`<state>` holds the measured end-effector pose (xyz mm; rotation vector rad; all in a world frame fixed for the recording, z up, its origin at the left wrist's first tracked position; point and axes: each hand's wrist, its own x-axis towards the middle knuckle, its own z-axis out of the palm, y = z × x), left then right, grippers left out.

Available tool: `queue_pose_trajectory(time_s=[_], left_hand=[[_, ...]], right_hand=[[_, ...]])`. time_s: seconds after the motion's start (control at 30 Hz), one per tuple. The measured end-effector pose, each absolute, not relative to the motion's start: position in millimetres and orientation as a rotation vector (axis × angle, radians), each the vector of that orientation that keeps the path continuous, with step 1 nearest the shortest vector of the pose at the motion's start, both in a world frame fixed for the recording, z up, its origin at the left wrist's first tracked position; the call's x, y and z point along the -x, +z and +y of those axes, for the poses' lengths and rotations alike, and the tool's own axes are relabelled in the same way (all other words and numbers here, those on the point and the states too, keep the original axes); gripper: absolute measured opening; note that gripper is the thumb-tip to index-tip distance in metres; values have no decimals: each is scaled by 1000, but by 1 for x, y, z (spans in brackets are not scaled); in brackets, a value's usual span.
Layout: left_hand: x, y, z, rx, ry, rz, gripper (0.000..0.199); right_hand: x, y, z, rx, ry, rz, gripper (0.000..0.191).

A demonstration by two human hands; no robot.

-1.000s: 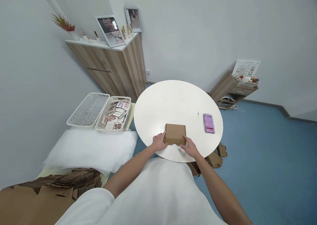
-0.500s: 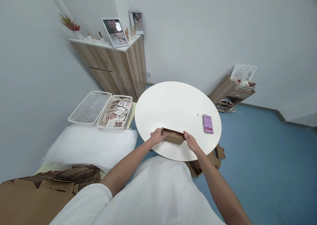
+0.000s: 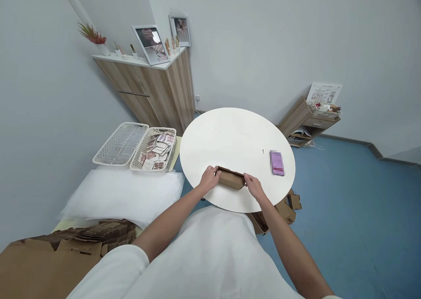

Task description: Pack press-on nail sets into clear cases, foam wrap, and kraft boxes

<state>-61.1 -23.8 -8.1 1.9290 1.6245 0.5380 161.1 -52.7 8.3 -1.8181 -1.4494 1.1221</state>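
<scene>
A small brown cardboard box [image 3: 230, 179] is between my two hands near the front edge of the round white table [image 3: 226, 136]. My left hand [image 3: 209, 178] grips its left end, fingers at the upper corner. At the right end, my right hand [image 3: 253, 185] pinches the box's edge. A dark gap runs along the top of the box; its inside is mostly hidden. On the table's right side lies a pixelated purple item [image 3: 277, 163], with a tiny dark object [image 3: 263, 151] just left of it.
To the left are a white basket of small packets [image 3: 154, 149], a basket of clear plastic pieces [image 3: 121, 143], white sheets [image 3: 121, 196] and flattened cardboard [image 3: 49, 264]. Cardboard boxes [image 3: 286, 209] sit below the table's right edge. A wooden cabinet [image 3: 148, 88] stands behind.
The box's far edge has risen slightly and a dark gap along its top now shows more. My left fingers have shifted up to its corner. The view has moved slightly.
</scene>
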Motion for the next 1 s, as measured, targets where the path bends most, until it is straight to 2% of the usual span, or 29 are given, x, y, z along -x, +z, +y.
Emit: queue_pose_trajectory(time_s=[0.3, 0.63, 0.9, 1.0], left_hand=[[74, -4, -19, -1942, 586, 1467, 43], [82, -5, -8, -2014, 502, 1408, 34], [82, -16, -18, -1500, 541, 1444, 47], [80, -22, -16, -1386, 505, 1443, 52]], right_hand=[[-160, 7, -54, 1792, 1208, -1321, 51], [-169, 2, -55, 1780, 1249, -1264, 46], [-167, -1, -68, 1806, 1359, -1022, 51], [-168, -1, -66, 1868, 1418, -971, 47]])
